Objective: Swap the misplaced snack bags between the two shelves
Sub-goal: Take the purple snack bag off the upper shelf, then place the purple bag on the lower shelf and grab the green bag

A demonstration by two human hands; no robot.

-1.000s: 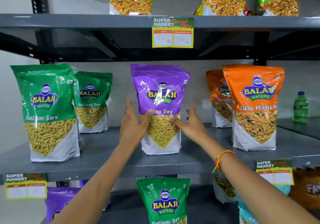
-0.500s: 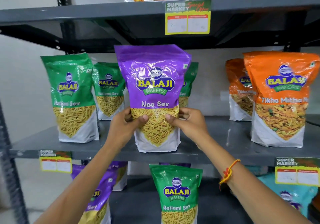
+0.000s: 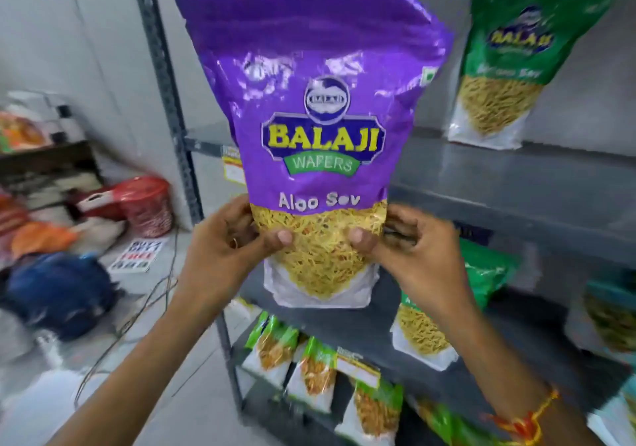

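Observation:
A large purple Aloo Sev bag (image 3: 316,108) is held up close in front of me, off the shelf. My left hand (image 3: 227,249) grips its lower left side and my right hand (image 3: 409,249) grips its lower right side, thumbs on the front. Behind it runs a grey shelf (image 3: 499,170) with a green Ratlami Sev bag (image 3: 509,67) standing at the right. On the shelf below, another green bag (image 3: 447,314) is partly hidden by my right forearm. The purple bag hides the middle of the rack.
The rack's dark upright post (image 3: 168,101) stands at the left of the bag. Lower shelves hold several small green snack packs (image 3: 309,373). On the floor at the left lie a red bag (image 3: 144,204), a blue bundle (image 3: 58,290), cables and other goods.
The purple bag has been lifted off the shelf and brought close to me. My view has swung left and down, showing the floor clutter beside the rack.

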